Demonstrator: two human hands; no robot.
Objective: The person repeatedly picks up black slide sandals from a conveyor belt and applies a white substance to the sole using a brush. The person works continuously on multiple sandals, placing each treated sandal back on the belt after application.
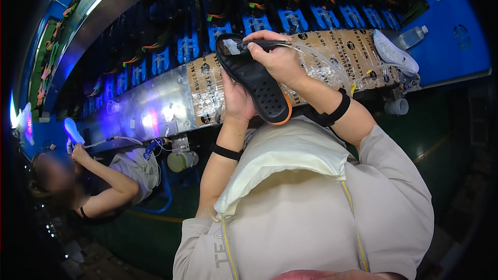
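Observation:
My left hand (238, 97) is closed around the edge of a black shoe sole (254, 85), holding it from beneath. The sole has rows of round holes in its broad lower part and an orange rim at the near end. My right hand (280, 57) grips a black hose-fed brush (264, 45) above the sole's far end. Its whitish, flat tip (232, 46) is over the hollow there; whether it touches cannot be made out. From the brush, a clear hose (321, 58) runs off to the right.
Behind my hands is a bench ledge covered with printed cardboard (337, 46) and bare metal (161, 96). A white sole (394, 54) and a clear bottle (413, 37) lie at right. Blue clamps (256, 23) line the machine beyond. At left, a co-worker (111, 186) holds a pale sole (73, 130).

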